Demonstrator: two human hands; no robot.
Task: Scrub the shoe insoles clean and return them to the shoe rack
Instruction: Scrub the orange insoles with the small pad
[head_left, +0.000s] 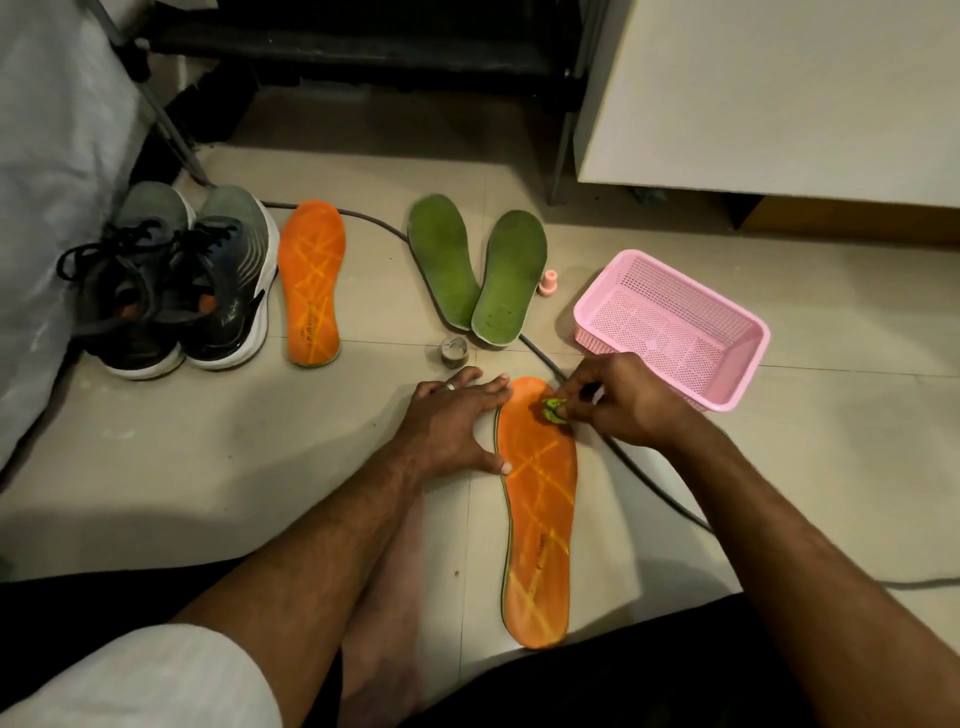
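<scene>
Your left hand (457, 421) lay flat, fingers spread, pinning the insole (540, 514) on the floor at 6 o'clock so it wouldn't slide. Your right hand (618, 402) pinched a green scrubber (552, 409) against its toe.

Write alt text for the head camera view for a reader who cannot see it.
A person seated on a tiled floor scrubs the toe of an orange insole with a small green scrubber pinched in the right hand, while the left hand rests flat beside it. Beyond lie a second orange insole, two green insoles, a pair of sneakers and a pink basket.
</scene>
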